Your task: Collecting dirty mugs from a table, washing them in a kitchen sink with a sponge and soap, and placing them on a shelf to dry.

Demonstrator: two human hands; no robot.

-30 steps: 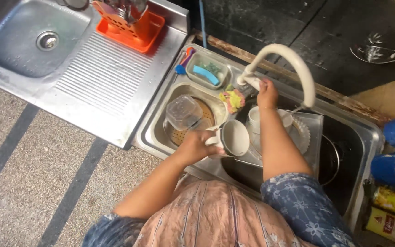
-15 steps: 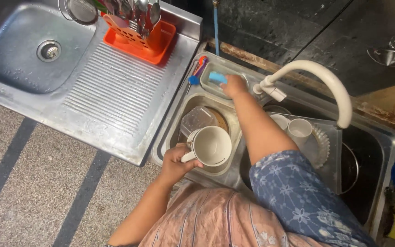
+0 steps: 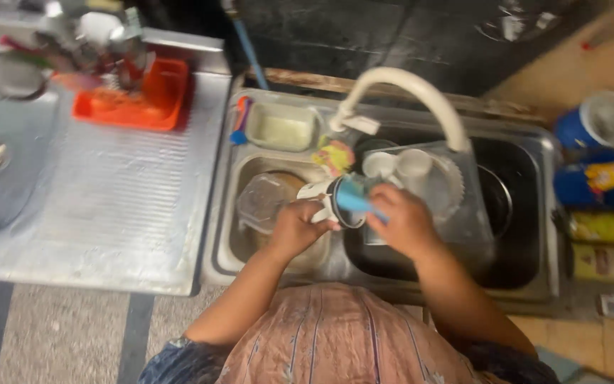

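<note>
Mug [image 3: 332, 199] gripped by left hand [image 3: 296, 229] over sink [image 3: 264, 263], tilted sideways. Right hand [image 3: 403, 222] clenched on blue sponge [image 3: 355, 199] pressed into mug mouth. Tap [image 3: 421, 96] beyond hands.

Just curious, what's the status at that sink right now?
Left hand grips white mug. Right hand pushes blue sponge into it. Cups crowd the basin behind.

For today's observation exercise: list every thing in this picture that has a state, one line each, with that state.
Mug: on its side, held over the sink.
Left hand: gripping the mug.
Right hand: pushing a blue sponge into the mug.
Tap: swung over the right basin; flow cannot be told.
Jug: lying in the left basin.
Cups: upright in a clear tray.
Orange rack: loaded.
</note>
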